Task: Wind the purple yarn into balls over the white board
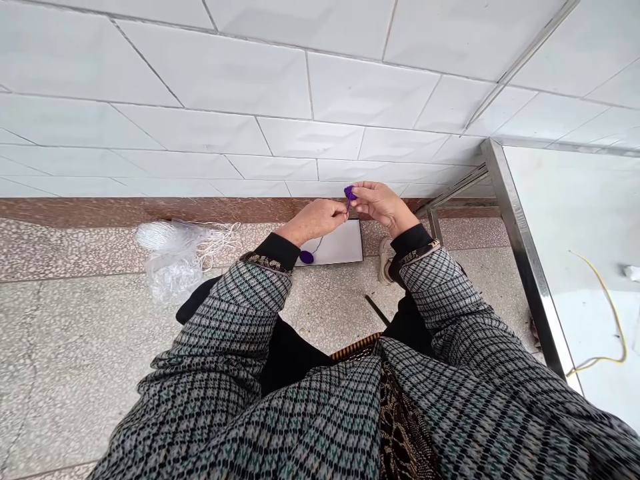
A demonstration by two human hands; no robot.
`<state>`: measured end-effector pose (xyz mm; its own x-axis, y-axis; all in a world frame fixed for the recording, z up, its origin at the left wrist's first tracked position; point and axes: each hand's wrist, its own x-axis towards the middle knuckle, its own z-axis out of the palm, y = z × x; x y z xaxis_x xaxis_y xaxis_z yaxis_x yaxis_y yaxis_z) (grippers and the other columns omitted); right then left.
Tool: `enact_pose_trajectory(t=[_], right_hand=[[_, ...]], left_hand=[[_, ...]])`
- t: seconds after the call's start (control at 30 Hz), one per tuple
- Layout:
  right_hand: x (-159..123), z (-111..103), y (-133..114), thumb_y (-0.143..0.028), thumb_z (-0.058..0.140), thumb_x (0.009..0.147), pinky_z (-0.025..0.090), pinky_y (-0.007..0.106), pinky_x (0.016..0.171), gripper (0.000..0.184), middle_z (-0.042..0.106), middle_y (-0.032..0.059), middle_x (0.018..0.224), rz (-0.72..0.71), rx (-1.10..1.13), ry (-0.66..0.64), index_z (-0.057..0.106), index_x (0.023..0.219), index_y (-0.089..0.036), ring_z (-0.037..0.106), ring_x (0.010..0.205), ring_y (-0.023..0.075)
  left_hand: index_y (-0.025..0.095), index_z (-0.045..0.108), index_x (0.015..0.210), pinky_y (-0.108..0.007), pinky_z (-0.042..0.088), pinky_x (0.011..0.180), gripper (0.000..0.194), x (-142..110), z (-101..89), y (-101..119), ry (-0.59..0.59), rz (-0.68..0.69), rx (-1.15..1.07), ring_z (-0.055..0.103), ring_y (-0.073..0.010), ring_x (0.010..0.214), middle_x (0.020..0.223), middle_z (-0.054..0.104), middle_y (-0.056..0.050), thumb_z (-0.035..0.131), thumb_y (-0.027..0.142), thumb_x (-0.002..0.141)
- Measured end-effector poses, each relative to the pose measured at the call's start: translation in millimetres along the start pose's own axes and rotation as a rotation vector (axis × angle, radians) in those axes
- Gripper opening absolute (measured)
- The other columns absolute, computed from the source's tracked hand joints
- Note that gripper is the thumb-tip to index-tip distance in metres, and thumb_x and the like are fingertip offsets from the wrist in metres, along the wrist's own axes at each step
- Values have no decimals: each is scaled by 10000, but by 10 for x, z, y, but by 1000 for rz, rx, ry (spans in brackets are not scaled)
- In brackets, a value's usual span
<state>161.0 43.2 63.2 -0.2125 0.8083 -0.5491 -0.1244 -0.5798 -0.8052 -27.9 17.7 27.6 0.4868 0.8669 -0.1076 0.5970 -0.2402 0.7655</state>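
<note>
My right hand (383, 207) pinches a small purple yarn bundle (350, 193) between its fingertips, held up in front of the tiled wall. My left hand (317, 221) meets it from the other side, its fingertips on a thin purple strand (347, 207) just below the bundle. That strand runs down to a purple yarn ball (307, 257), which lies on a white board (337, 243) on the floor. The exact grip of my left fingers is partly hidden by the hands themselves.
A transparent plastic bag (173, 253) with white cord lies on the floor at left. A stainless steel table frame (520, 247) stands at right, with a yellow cable (610, 320) beyond it. A shoe (385, 260) and a dark stick (377, 310) are near my knees.
</note>
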Motion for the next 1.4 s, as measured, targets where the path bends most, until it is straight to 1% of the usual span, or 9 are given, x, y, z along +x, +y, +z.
enact_pose_trajectory(t=[0.17, 0.3, 0.43, 0.6, 0.8, 1.0, 1.13, 1.23, 1.4], right_hand=[[-53, -40, -4, 42, 753, 980, 523, 139, 559, 204, 697, -34, 669, 14, -139, -164, 703, 899, -139, 615, 547, 57], [-58, -30, 44, 116, 745, 895, 517, 143, 527, 254, 706, -22, 642, 22, -380, -283, 738, 818, -126, 608, 541, 64], [-3, 3, 101, 177, 742, 848, 482, 145, 459, 353, 675, -33, 580, 45, -536, -194, 692, 723, -149, 580, 499, 71], [-6, 32, 53, 132, 685, 972, 532, 147, 510, 295, 693, -38, 623, -11, -235, -11, 693, 855, -139, 597, 485, 62], [23, 18, 43, 61, 626, 1080, 607, 171, 635, 286, 718, -14, 667, -20, -2, 80, 641, 887, -149, 695, 550, 82], [78, -51, 79, -11, 750, 1024, 532, 149, 568, 232, 686, -37, 660, -4, -22, 4, 644, 891, -169, 640, 535, 71], [20, -102, 43, -8, 786, 946, 526, 151, 567, 208, 687, -51, 674, -12, -134, -168, 659, 941, -172, 602, 535, 63], [-47, -90, 22, 55, 756, 886, 498, 144, 534, 243, 690, -62, 665, -13, -280, -285, 674, 950, -165, 575, 528, 58], [-67, -2, 48, 191, 707, 825, 422, 159, 433, 384, 648, -71, 584, 5, -527, -174, 624, 846, -183, 511, 475, 72]], left_hand=[[208, 730, 767, -325, 380, 711, 196, 27, -57, -60, -4, -78, 18, 554, -188, 687, 719, 688, -26, 662, 244, 948], [209, 742, 757, -337, 366, 690, 183, 31, -96, -63, 5, -152, 29, 550, -191, 677, 721, 695, -35, 675, 248, 923], [203, 658, 680, -332, 335, 649, 219, 21, -98, -31, 73, -98, 0, 480, -166, 638, 657, 614, -7, 607, 226, 892], [204, 603, 693, -308, 355, 670, 238, 13, -72, 13, 187, 13, -47, 462, -157, 659, 632, 538, 18, 564, 265, 920], [195, 652, 772, -304, 382, 700, 231, 11, 6, 13, 121, 64, -60, 518, -161, 686, 701, 610, 4, 551, 283, 959], [198, 654, 729, -310, 391, 711, 246, 33, 43, -4, 69, 50, -13, 528, -172, 690, 706, 643, -8, 576, 246, 958], [192, 764, 812, -323, 405, 748, 208, 42, 19, -26, 27, -42, -10, 598, -205, 751, 800, 735, -48, 637, 271, 955], [205, 798, 834, -334, 371, 712, 187, 45, -15, -67, 51, -109, -5, 563, -209, 701, 736, 707, -41, 675, 305, 932], [208, 684, 700, -336, 333, 646, 218, 44, -52, -82, 136, -75, -32, 485, -180, 636, 633, 610, -6, 609, 272, 894]])
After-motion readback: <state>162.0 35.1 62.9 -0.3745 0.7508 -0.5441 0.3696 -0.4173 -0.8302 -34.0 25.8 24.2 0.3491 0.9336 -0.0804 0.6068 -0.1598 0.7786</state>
